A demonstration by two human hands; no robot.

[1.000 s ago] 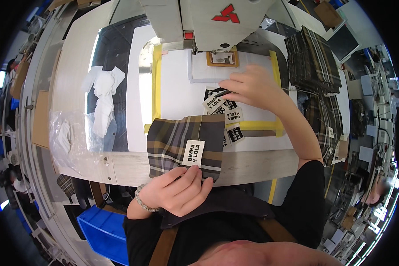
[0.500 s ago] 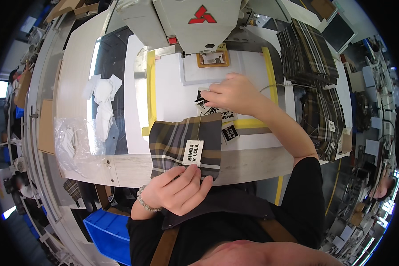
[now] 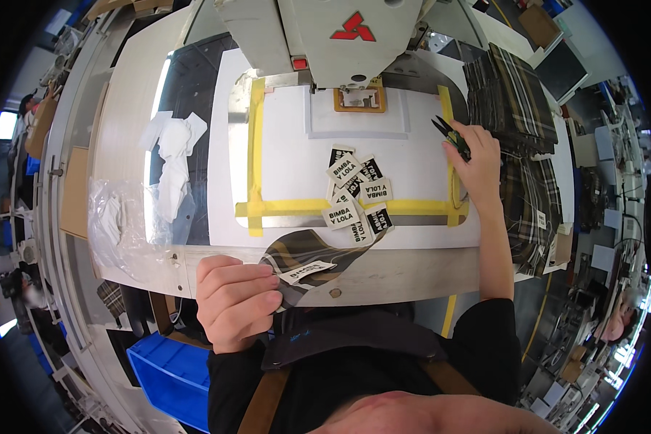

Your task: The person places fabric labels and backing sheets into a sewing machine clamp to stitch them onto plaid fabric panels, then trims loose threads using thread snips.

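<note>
My left hand (image 3: 235, 300) pinches the near left corner of a plaid fabric piece (image 3: 333, 249), which is lifted and folded at the table's front edge with a cream label (image 3: 304, 271) on it. My right hand (image 3: 476, 159) holds small dark-and-green thread snips (image 3: 456, 141) by the right strip of yellow tape (image 3: 255, 145), beside the stacked fabric. Between my hands, several black and cream labels (image 3: 341, 215) lie in a loose pile on a white board (image 3: 289, 166).
A sewing machine head (image 3: 325, 58) stands over an orange clamp frame (image 3: 358, 108). Plaid stacks (image 3: 513, 98) sit at right. Crumpled white scraps (image 3: 173, 166) and a plastic bag (image 3: 130, 224) lie at left. A blue bin (image 3: 166, 376) is below the wooden table edge (image 3: 390, 282).
My right hand has moved right, off the label pile, with the snips. My left hand has shifted left and turned, folding the fabric and drawing it lower, exposing more labels.
</note>
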